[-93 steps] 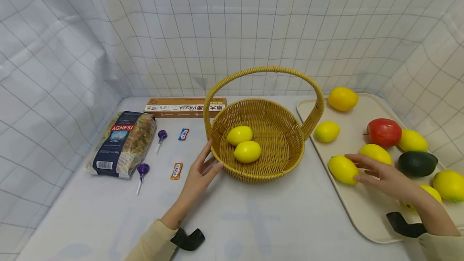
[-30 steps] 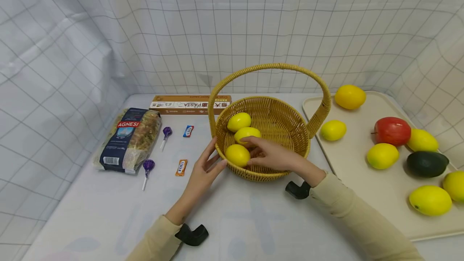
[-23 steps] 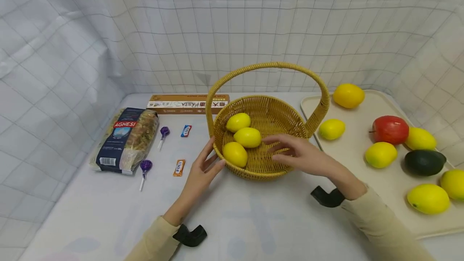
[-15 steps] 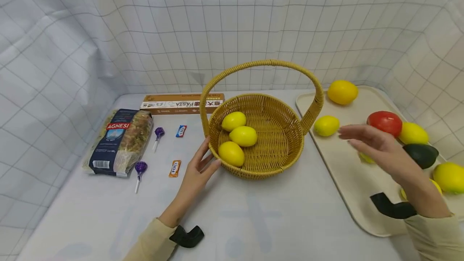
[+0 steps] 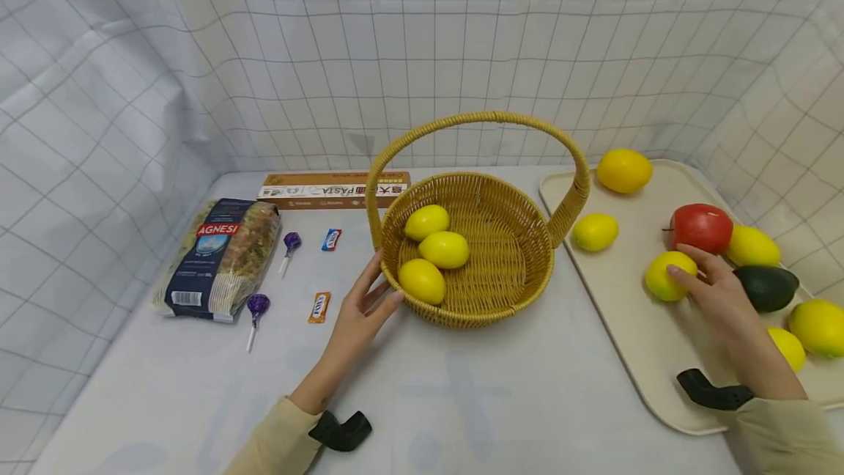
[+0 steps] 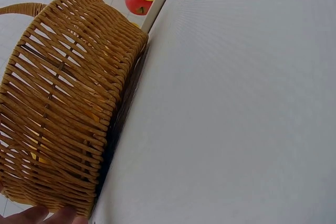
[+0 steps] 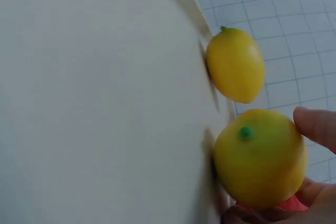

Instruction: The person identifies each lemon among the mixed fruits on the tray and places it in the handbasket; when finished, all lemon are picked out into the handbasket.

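A wicker basket (image 5: 488, 255) with a tall arched handle stands upright mid-table, several lemons aside, it holds 3 lemons (image 5: 444, 250) on its left side. My left hand (image 5: 356, 317) rests against the outside of its left wall, fingers spread and fairly straight; in the left wrist view its fingertips (image 6: 63, 214) touch the weave. Over at the tray (image 5: 613, 299), my right hand (image 5: 722, 299) holds another lemon (image 7: 260, 158) between thumb and fingers. That lemon sits low, close to the tray surface. A red apple (image 5: 701, 229) lies just behind the hand.
Around the tray lie more lemons (image 5: 596, 232) and a dark green avocado-shaped fruit (image 5: 766, 288). Left of the basket are an Agnesi pasta bag (image 5: 220, 259), two purple lollipops (image 5: 258, 305), small wrapped candies (image 5: 319, 307) and a pasta box (image 5: 332, 190). Gridded cloth hangs behind.
My right hand set a third lemon in the basket, let go, moved right to the tray and took hold of another lemon. My left hand has stayed at the basket.
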### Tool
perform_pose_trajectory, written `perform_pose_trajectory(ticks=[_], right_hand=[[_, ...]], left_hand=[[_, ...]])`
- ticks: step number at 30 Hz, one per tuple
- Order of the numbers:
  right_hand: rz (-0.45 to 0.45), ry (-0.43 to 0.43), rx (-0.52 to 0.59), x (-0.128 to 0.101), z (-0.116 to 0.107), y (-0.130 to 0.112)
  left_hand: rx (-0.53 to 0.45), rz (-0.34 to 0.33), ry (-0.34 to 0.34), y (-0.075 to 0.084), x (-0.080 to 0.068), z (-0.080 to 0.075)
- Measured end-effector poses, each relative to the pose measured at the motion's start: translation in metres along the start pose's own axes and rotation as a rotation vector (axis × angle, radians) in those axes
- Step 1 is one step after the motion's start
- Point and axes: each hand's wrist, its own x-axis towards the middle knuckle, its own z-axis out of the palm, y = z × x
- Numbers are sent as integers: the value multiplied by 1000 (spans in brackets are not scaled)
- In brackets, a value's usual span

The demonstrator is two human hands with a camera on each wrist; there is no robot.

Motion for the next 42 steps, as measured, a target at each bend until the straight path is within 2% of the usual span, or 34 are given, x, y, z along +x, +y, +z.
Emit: perform_pose_trajectory(ticks=[4,9,11,13,16,20,22,27,32,37,42], right_hand=[[-50,-26,-97,5,13,-2],[-133,-6,-238,3,22,-8],[-148,-31,-234,-2,23,-13],[-174,-84,-211,-9,24,-21],[-276,-210,-148,-23,35,-41],[-467,-418,-49,-34,66,-74],[-504,-517,-3,-32,83,-89],[-463,-623,-27,-10,124,-113],[-418,-706,-90,14,158,-123],[-407,-770,-255,26,175,-125],[-462,-847,-324,35,184,-126]], left_hand=[[5,4,1,1,1,0],[16,7,2,2,1,0],[17,6,2,1,1,0],[21,6,0,2,1,0],[18,2,-8,7,0,1],[21,-15,-3,9,-1,0],[27,-12,3,5,0,0],[24,-8,6,3,0,0],[19,-15,8,1,0,0],[26,-11,5,0,1,0],[48,-15,7,2,0,0]])
